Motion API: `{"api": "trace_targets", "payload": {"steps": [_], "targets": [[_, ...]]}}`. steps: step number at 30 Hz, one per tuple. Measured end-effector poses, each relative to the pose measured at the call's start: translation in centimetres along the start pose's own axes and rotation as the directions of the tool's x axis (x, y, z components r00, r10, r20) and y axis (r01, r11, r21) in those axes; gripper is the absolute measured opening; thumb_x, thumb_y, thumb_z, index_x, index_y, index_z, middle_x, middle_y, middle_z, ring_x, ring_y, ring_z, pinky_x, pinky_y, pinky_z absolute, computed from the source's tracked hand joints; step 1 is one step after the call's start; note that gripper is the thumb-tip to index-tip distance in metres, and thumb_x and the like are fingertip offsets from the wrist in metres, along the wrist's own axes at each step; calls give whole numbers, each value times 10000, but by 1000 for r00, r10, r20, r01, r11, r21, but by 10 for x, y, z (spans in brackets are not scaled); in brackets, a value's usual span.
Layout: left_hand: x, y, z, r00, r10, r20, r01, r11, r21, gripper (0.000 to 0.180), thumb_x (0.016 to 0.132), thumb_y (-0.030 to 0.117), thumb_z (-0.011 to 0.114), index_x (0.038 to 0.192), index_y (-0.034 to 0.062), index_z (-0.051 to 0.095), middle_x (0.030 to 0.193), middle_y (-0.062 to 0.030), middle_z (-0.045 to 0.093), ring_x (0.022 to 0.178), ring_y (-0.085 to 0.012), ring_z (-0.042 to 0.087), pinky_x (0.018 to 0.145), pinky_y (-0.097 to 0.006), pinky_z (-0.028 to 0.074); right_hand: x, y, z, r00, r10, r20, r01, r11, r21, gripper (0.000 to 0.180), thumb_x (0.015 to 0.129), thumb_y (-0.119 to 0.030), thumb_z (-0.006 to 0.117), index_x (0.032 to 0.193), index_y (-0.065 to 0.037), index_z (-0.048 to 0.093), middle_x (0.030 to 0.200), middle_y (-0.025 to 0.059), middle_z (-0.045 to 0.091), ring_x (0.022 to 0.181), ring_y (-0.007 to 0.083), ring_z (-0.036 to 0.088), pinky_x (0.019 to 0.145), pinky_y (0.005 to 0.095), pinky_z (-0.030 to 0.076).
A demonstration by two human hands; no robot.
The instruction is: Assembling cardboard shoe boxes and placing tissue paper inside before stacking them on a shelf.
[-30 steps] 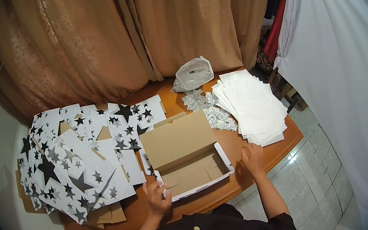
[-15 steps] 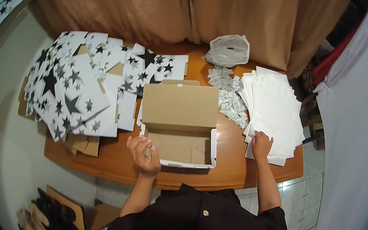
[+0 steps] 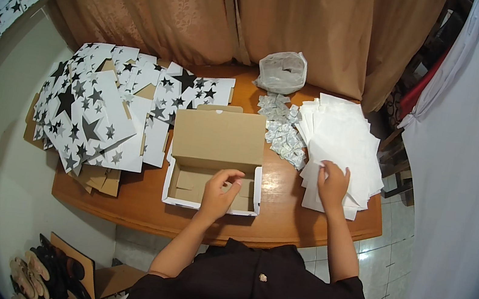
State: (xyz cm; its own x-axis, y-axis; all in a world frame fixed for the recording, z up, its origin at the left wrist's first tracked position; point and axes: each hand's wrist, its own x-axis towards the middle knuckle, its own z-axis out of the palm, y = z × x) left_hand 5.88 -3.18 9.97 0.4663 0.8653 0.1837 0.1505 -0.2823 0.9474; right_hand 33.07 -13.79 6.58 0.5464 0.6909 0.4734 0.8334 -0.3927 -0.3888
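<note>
Box (image 3: 219, 137): on the table (image 3: 279, 216) before the person, folded into shape, lid raised, not closed; bare card shows inside, part hidden by the left hand.
Left hand (image 3: 221, 194): over the box's front, fingers loosely curled, thumb and fingertips apart, nothing seen in them.
Right hand (image 3: 334, 184): at the sheets (image 3: 348, 137), fingers bent; whether they pinch one cannot be told.
Packets (image 3: 285, 140): loose heap beside the sheets, outside the box.
Bag (image 3: 282, 75): clear, mouth open, behind the packets; contents unclear.
Boards (image 3: 89, 110): star-printed, piled flat left of the box.
</note>
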Motion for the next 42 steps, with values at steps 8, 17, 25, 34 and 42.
{"api": "trace_targets", "payload": {"steps": [8, 17, 25, 34, 42], "targets": [[42, -32, -19, 676, -474, 565, 664, 724, -186, 681, 881, 620, 382, 1229, 48, 503, 988, -40, 645, 774, -100, 607, 609, -216, 462, -77, -141, -32, 900, -407, 157, 356, 893, 274, 219, 729, -105, 660, 945, -142, 645, 882, 5, 650, 859, 180, 613, 975, 521, 326], [37, -78, -85, 964, -169, 205, 159, 985, 62, 193, 838, 175, 642, 892, -9, 663, 700, 6, 600, 600, -55, 492, 550, -227, 400, -95, -189, -15, 678, -546, 492, 394, 835, 385, 373, 766, -270, 674, 1115, -175, 584, 1117, 44, 575, 1071, 209, 533, 983, 568, 310], [36, -119, -155, 968, -251, 9, 249, 956, -152, 153, 844, 110, 652, 884, -36, 631, 720, -5, 621, 639, -42, 536, 571, -190, 414, -87, -178, 22, 890, -158, 428, 24, 953, 301, 416, 813, -313, 614, 1173, -116, 546, 1203, 119, 507, 1168, 277, 460, 985, 598, 267], [7, -128, -149, 955, -298, -6, 292, 940, -176, 152, 850, 119, 642, 785, 30, 537, 612, 38, 535, 537, -12, 433, 478, -184, 326, -90, -227, 33, 854, -305, 421, 179, 932, 314, 560, 795, -391, 636, 1251, -107, 480, 1254, 138, 470, 1208, 310, 423, 982, 630, 239], [35, -16, -152, 998, -52, 30, 57, 970, -238, 147, 845, 127, 646, 825, 19, 548, 794, -38, 610, 713, -75, 550, 631, -219, 436, -30, -289, 38, 803, -165, 573, -552, 159, 819, 705, 871, -323, 596, 1399, -46, 219, 1288, 184, 441, 1229, 223, 413, 1024, 345, 317]]}}
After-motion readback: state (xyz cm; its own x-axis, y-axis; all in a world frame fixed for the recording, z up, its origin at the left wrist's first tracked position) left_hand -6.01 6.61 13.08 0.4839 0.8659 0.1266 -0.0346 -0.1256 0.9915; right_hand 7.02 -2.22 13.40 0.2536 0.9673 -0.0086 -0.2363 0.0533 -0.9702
